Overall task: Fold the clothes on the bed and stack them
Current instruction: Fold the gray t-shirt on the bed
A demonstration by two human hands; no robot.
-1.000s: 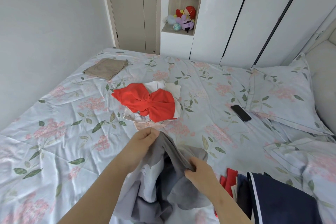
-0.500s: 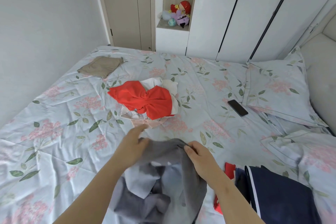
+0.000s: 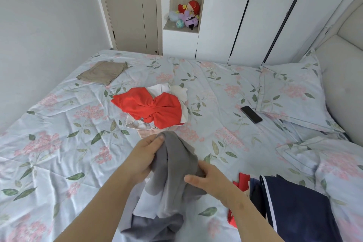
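Observation:
A grey and pale-lilac garment [image 3: 172, 179] hangs bunched above the near part of the bed. My left hand [image 3: 144, 155] grips its upper edge, thumb on top. My right hand [image 3: 208, 178] pinches a grey fold lower and to the right. Beyond them a crumpled pile lies mid-bed, a red garment [image 3: 151, 108] on top of white pieces [image 3: 176, 91]. A folded beige garment [image 3: 102, 72] lies flat at the far left. A navy garment with a white stripe [image 3: 298, 208] and a red piece [image 3: 242, 180] lie at the near right.
A black phone [image 3: 251, 114] lies on the floral bedsheet [image 3: 59, 143] beside a matching pillow [image 3: 290, 92]. A padded headboard [image 3: 345, 68] bounds the right side. White wardrobe doors, a shelf with plush toys [image 3: 187, 15] and a door stand beyond the bed's far edge.
Both hands have kept hold of the grey garment and regripped it. The left hand now holds its top edge higher; the right hand has shifted lower and right, bunching the cloth narrower.

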